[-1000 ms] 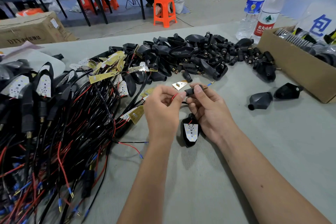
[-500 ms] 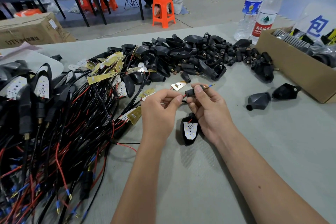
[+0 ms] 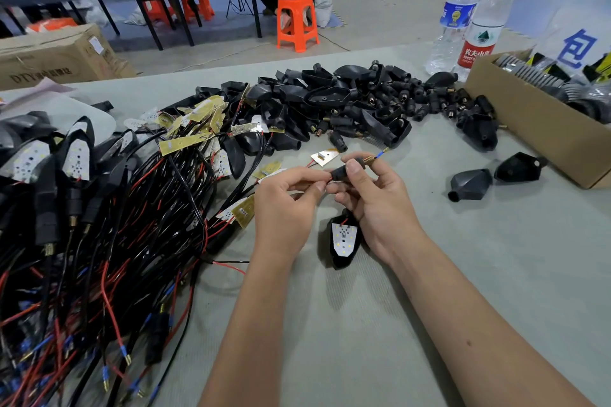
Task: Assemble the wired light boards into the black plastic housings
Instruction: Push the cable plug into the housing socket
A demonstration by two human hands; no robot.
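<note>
The right hand (image 3: 380,205) pinches a small black cylindrical plastic stem (image 3: 344,171) between thumb and curled fingers; the left hand (image 3: 284,205) pinches thin red wire (image 3: 328,180) entering it. Below the fingers hangs a black teardrop housing (image 3: 344,241) holding a white light board (image 3: 344,239).

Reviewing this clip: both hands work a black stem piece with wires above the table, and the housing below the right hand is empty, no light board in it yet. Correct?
Not quite. The head view shows the housing under the right hand already holding a white light board. The rest stands: left hand and right hand work the black stem piece with its wires.
</note>
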